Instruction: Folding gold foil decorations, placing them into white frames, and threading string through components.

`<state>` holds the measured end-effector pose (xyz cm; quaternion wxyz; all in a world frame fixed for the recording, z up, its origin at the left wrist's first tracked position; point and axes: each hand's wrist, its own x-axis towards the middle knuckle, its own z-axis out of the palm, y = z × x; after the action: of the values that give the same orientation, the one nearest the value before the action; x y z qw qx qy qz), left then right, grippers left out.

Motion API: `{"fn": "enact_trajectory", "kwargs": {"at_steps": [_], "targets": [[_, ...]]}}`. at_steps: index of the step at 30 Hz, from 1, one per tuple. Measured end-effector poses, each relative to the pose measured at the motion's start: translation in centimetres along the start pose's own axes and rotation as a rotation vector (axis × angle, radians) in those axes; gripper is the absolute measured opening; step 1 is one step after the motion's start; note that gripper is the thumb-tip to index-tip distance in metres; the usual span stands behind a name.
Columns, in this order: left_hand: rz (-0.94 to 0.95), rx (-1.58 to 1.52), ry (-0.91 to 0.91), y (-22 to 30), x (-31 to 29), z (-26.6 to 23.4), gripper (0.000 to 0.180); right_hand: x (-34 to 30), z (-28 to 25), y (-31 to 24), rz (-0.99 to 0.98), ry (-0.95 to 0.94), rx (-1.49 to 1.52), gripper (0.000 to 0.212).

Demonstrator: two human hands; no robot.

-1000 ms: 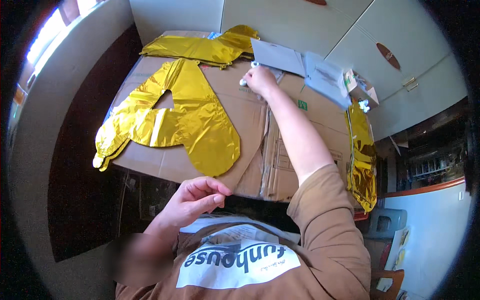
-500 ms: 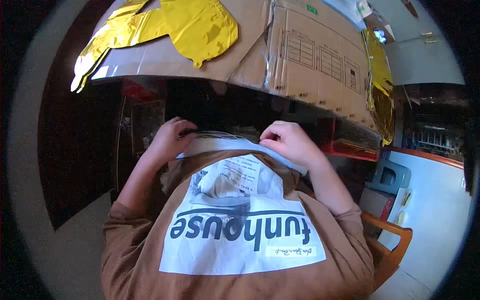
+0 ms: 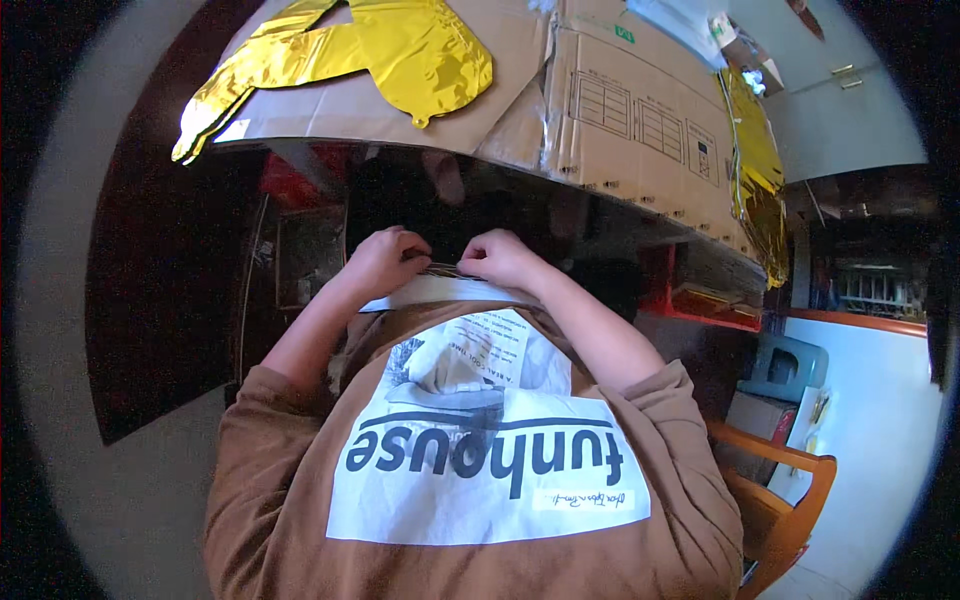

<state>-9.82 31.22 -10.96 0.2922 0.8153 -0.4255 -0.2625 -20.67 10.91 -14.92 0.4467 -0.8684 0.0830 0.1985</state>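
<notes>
My left hand (image 3: 388, 268) and my right hand (image 3: 503, 262) are close together in front of my waist. Both have their fingers curled in a pinch. Several thin pale strands (image 3: 444, 271) run between the fingertips; whether they are thread or wire is too fine to make out. Beneath them a flat white strip (image 3: 450, 291) lies across my lap, at the hem of my brown sweatshirt. The fingertips partly hide where the strands are gripped.
Ahead stands a table covered with flattened cardboard (image 3: 640, 90). A flat gold foil balloon (image 3: 430, 60) lies on its left, and more gold foil (image 3: 755, 150) hangs at its right end. To my right are a wooden chair (image 3: 815, 490) and a blue-grey plastic stool (image 3: 790, 365).
My hands have come closer together, the right one moving left and the left one slightly right. The strands between them now span a shorter gap. The view has shifted a little.
</notes>
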Motion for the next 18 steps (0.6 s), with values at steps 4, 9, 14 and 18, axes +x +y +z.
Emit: {"fn": "enact_trajectory", "kwargs": {"at_steps": [4,9,14,18], "targets": [[-0.014,-0.005,-0.021,-0.4,0.5,0.1,0.021,0.9,-0.2,0.7,0.053,0.021,0.195,0.027],[0.017,-0.067,-0.030,0.5,1.6,-0.2,0.021,1.1,-0.7,1.2,0.045,0.038,0.369,0.025],[0.330,0.016,-0.014,3.6,3.0,-1.4,0.018,-1.7,-1.7,-2.9,-0.075,0.187,0.473,0.019],[0.469,0.141,-0.025,6.8,2.5,-5.3,0.014,-4.1,-1.5,-5.9,-0.285,0.157,0.949,0.024]]}}
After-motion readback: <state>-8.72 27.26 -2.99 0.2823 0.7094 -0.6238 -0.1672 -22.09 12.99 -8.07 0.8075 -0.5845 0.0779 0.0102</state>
